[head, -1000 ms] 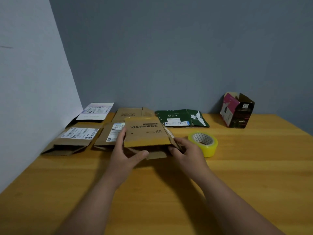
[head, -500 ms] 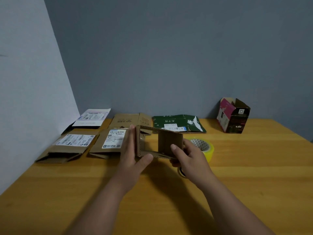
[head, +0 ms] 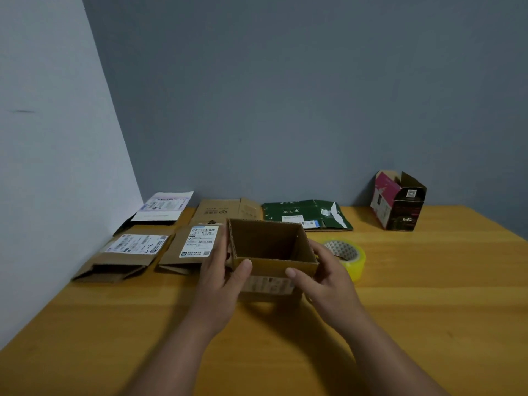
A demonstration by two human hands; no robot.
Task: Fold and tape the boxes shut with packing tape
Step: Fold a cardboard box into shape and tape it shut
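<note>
A small brown cardboard box (head: 271, 270) stands squared up at the table's middle, its open end facing up. My left hand (head: 221, 270) grips its left side, thumb on the front wall. My right hand (head: 323, 277) grips its right side, thumb on the front wall too. A roll of yellowish packing tape (head: 347, 257) lies flat just right of the box, partly hidden by my right hand.
Several flattened boxes lie along the back left: two brown ones with white labels (head: 134, 254) (head: 194, 247), a plain brown one (head: 225, 210), a white-topped one (head: 164, 208) and a green one (head: 307, 214). An upright pink and black box (head: 398, 201) stands back right. Walls close the left and back.
The box has gone from flat to half opened to a squared-up shape with its open end up. Both hands have stayed on its sides throughout.
</note>
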